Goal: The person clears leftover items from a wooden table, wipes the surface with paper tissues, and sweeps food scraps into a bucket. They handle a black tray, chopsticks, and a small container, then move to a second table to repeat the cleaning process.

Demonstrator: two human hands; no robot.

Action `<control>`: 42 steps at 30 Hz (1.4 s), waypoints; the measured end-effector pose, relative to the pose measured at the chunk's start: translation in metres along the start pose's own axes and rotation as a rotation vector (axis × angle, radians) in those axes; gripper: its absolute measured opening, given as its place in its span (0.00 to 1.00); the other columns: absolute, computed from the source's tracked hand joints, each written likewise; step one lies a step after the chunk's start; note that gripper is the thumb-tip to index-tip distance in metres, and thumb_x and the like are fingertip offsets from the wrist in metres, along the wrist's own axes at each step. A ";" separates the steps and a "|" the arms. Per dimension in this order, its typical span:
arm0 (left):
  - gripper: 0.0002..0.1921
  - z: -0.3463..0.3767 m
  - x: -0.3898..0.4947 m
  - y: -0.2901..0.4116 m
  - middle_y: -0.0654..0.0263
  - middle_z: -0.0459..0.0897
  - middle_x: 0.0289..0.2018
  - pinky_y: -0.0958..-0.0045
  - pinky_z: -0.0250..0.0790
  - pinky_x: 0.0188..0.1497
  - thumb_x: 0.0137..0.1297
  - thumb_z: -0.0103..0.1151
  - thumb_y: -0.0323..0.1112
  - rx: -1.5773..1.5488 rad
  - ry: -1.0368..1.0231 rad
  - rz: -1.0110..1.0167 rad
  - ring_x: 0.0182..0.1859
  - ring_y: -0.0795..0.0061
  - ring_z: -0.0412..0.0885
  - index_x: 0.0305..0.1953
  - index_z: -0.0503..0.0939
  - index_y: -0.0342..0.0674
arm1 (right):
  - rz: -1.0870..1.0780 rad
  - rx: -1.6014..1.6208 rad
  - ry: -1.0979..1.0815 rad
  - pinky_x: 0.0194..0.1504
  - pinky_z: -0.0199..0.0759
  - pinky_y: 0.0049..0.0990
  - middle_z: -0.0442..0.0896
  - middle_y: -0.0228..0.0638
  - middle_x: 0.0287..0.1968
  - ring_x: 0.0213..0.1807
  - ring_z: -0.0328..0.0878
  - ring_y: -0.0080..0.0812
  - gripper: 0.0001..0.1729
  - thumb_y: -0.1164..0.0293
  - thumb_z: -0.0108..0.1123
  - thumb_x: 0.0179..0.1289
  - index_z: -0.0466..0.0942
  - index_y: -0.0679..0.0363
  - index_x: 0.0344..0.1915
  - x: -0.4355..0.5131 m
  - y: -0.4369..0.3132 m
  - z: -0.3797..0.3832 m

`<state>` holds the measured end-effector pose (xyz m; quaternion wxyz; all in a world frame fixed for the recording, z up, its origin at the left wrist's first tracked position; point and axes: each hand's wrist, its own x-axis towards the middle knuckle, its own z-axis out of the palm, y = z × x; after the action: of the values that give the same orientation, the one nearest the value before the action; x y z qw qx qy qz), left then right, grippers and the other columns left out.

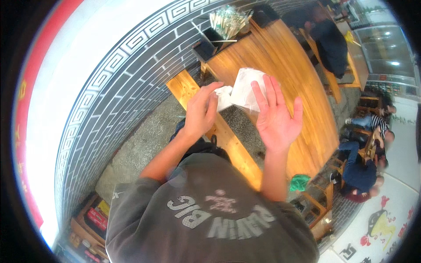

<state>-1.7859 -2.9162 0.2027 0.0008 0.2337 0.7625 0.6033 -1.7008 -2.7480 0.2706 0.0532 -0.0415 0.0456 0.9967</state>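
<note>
Near the middle of the view, my left hand [201, 110] pinches a crumpled white tissue [224, 95] between thumb and fingers. To its right, my right hand [277, 115] has its palm turned up and its fingers spread. A larger white sheet, thin like tissue or a plastic bag [247, 86], lies behind the fingertips of my right hand and meets the crumpled tissue at its left. Whether the two white pieces are one cannot be told. Both hands are above the edge of a wooden table [306, 131].
A wooden bench [238, 151] runs below my hands. Wrapped chopsticks [227, 23] stand in a holder beside a black box [204, 49] near the brick-patterned wall [131, 85]. A green bag [299, 182] is at the table's near corner. Several people sit at other tables on the right.
</note>
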 end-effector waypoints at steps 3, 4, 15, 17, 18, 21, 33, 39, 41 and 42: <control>0.11 0.012 0.019 -0.008 0.58 0.83 0.38 0.75 0.70 0.41 0.66 0.50 0.26 -0.203 -0.031 -0.231 0.38 0.70 0.81 0.49 0.74 0.35 | -0.084 -0.002 -0.019 0.60 0.66 0.44 0.46 0.29 0.74 0.76 0.33 0.42 0.39 0.49 0.41 0.68 0.48 0.59 0.70 0.020 -0.007 -0.003; 0.11 0.015 0.028 -0.008 0.59 0.83 0.38 0.76 0.70 0.41 0.66 0.51 0.26 -0.283 -0.014 -0.279 0.39 0.73 0.80 0.49 0.75 0.35 | -0.116 -0.002 -0.026 0.60 0.66 0.44 0.46 0.29 0.74 0.76 0.32 0.41 0.39 0.49 0.41 0.68 0.48 0.59 0.70 0.027 -0.009 -0.003; 0.19 0.042 0.093 0.025 0.63 0.73 0.57 0.79 0.61 0.59 0.70 0.45 0.24 -1.093 -0.213 -0.710 0.57 0.82 0.69 0.61 0.67 0.30 | -0.402 0.037 -0.079 0.71 0.36 0.53 0.43 0.23 0.75 0.76 0.35 0.37 0.39 0.47 0.38 0.69 0.44 0.51 0.72 0.102 -0.007 -0.012; 0.20 0.047 0.103 0.017 0.63 0.71 0.59 0.76 0.60 0.61 0.70 0.43 0.23 -1.498 -0.210 -0.906 0.59 0.78 0.69 0.63 0.65 0.32 | -0.500 -0.175 -0.061 0.70 0.38 0.54 0.40 0.19 0.75 0.76 0.37 0.37 0.39 0.46 0.38 0.68 0.41 0.47 0.73 0.108 -0.009 -0.013; 0.21 0.051 0.107 0.013 0.62 0.70 0.59 0.75 0.61 0.61 0.70 0.44 0.23 -1.500 -0.238 -0.931 0.59 0.77 0.69 0.63 0.64 0.33 | -0.522 -0.289 -0.050 0.70 0.39 0.54 0.39 0.18 0.75 0.76 0.37 0.37 0.39 0.46 0.38 0.68 0.41 0.47 0.73 0.110 -0.011 -0.013; 0.22 0.058 0.115 0.005 0.60 0.70 0.60 0.74 0.63 0.60 0.68 0.45 0.20 -1.459 -0.296 -1.021 0.59 0.74 0.70 0.64 0.63 0.34 | -0.589 -0.474 -0.011 0.69 0.43 0.53 0.36 0.21 0.76 0.76 0.33 0.40 0.40 0.47 0.39 0.68 0.39 0.49 0.73 0.114 -0.017 -0.012; 0.16 0.065 0.135 -0.018 0.62 0.82 0.43 0.77 0.72 0.45 0.64 0.51 0.20 -0.867 -0.359 -0.919 0.43 0.78 0.81 0.54 0.74 0.31 | -0.603 -1.112 0.146 0.70 0.43 0.47 0.31 0.27 0.76 0.76 0.32 0.40 0.52 0.45 0.54 0.61 0.37 0.53 0.73 0.117 -0.030 -0.038; 0.12 0.071 0.146 -0.016 0.58 0.81 0.46 0.55 0.63 0.63 0.57 0.55 0.21 -0.259 -0.538 0.574 0.54 0.62 0.78 0.43 0.81 0.35 | -0.630 -0.789 0.169 0.71 0.35 0.48 0.34 0.28 0.76 0.76 0.31 0.42 0.47 0.37 0.32 0.66 0.36 0.55 0.73 0.116 -0.036 -0.016; 0.13 0.075 0.143 -0.018 0.59 0.81 0.45 0.54 0.64 0.62 0.54 0.58 0.22 -0.270 -0.655 0.609 0.53 0.63 0.79 0.43 0.80 0.34 | -0.611 -0.503 0.076 0.70 0.35 0.50 0.36 0.25 0.76 0.76 0.33 0.42 0.45 0.38 0.32 0.67 0.37 0.54 0.73 0.113 -0.039 -0.010; 0.12 0.075 0.143 -0.022 0.60 0.80 0.46 0.55 0.65 0.61 0.55 0.58 0.22 -0.270 -0.673 0.629 0.54 0.62 0.77 0.43 0.80 0.34 | -0.611 -0.246 0.017 0.69 0.37 0.54 0.40 0.22 0.75 0.76 0.35 0.41 0.43 0.39 0.32 0.68 0.42 0.54 0.73 0.112 -0.041 -0.010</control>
<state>-1.8995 -2.7997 0.2016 0.0954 0.6332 0.5269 0.5589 -1.8070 -2.6969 0.2477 0.3442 -0.0675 -0.0892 0.9322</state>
